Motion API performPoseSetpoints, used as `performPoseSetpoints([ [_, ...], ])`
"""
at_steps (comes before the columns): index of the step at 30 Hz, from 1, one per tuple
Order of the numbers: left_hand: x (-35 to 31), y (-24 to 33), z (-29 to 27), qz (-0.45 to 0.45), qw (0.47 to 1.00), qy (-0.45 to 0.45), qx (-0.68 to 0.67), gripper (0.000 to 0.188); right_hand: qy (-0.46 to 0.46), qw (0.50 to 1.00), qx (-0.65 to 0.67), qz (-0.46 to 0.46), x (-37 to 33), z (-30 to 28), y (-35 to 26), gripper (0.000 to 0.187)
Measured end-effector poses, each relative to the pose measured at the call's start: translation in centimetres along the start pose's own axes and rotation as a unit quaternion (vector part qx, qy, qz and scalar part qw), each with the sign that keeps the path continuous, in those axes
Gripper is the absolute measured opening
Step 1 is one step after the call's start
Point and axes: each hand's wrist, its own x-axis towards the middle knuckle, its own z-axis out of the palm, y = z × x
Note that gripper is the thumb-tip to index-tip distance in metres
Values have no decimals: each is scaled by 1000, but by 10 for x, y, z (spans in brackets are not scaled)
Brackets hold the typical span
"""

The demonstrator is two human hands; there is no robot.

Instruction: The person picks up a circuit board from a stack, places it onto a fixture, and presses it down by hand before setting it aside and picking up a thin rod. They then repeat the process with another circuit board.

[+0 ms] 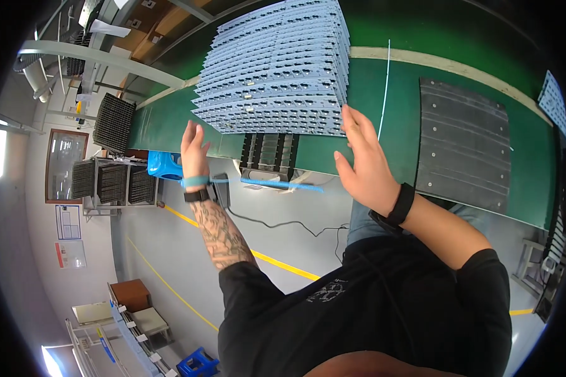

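A tall stack of pale blue circuit boards [270, 69] with rows of small dark parts stands on the green workbench [148, 129]. The lowest boards in the picture sit over a black slotted rack [269, 154] at the bench's front edge. My left hand [195, 154], fingers pointing up and apart from the thumb, is just off the stack's near left corner and holds nothing. At the right edge of the stack is my right hand [368, 163], thumb spread and palm turned inward. Its fingertips overlap the boards' edge; whether they touch I cannot tell.
A dark ridged panel [464, 144] lies on the bench at right, with a thin pale strip [385, 88] left of it. From my left wrist strap runs a blue coiled cord [283, 184]. Black racks [113, 182] stand far left. A blue stool [197, 363] is on the floor.
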Motion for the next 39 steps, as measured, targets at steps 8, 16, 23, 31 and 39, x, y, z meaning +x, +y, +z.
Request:
performPoseSetpoints([
  [8, 19, -11, -1, -25, 997, -4, -69, 64, -20, 997, 58, 49, 0, -4, -11, 79],
  [16, -80, 77, -42, 160, 931, -35, -327, 63, 16, 967, 253, 30, -4, -76, -77, 63],
  [23, -159, 172, 47, 324, 877, 144, -323, 53, 69, 851, 514, 81, 5, -162, -84, 56],
  [31, -192, 190, 160, 439, 850, -24, -291, 43, 117, 926, 357, 44, -21, -336, -47, 43],
  [39, -176, 86, 305, 182, 943, -279, -18, 16, 183, 952, 40, 244, -103, -392, 73, 35],
])
